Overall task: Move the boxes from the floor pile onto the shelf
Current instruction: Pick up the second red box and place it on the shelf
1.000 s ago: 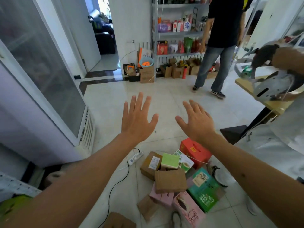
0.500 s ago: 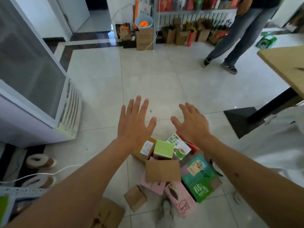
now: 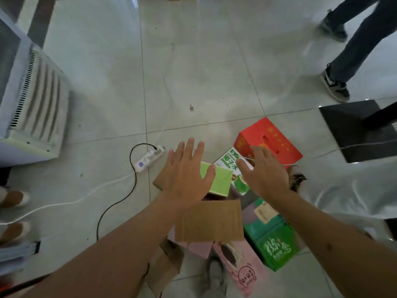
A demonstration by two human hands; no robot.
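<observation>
Two hands (image 3: 223, 175) — power strip (image 3: 148, 159) beside boxes (image 3: 217, 181)

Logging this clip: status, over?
Left hand, right hand open, empty, above pile. Light green box untouched. Black cable beside pile.

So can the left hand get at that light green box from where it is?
Probably yes. The left hand is spread open just above the light green box, which sits on top of the pile with nothing over it. The right hand hovers to the side, over the white and green carton.
</observation>
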